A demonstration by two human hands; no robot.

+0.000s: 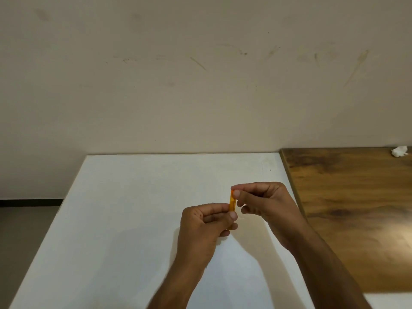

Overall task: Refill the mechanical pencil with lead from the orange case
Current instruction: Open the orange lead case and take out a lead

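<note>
Two bare hands over a white table (124, 219), with an orange case (232, 202) pinched between them. Left hand (205, 228) curled shut around the lower end of the case, thumb and forefinger clamped on it, remaining fingers folded underneath. Right hand (267, 208) just above and to the right of the left, thumb and forefinger closed on the top end of the case, other fingers bent loosely below. Case held upright, raised clear of the table surface, its lower part hidden inside the left hand's grip. Translucent orange plastic, slim and narrow; no brand, label or writing legible on it, too small and blurred to tell. Cannot tell whether the case lid is open or shut under the right fingertips. Soft shadows of both forearms on the white surface below the hands. To the right of the right hand, a brown wooden table (356, 208) set beside the white one; far beyond it, near the wall, a crumpled white tissue (399, 151). Ahead of both hands, a plain beige wall (200, 74) with faint scuffs and scratches, no writing on it.
</note>
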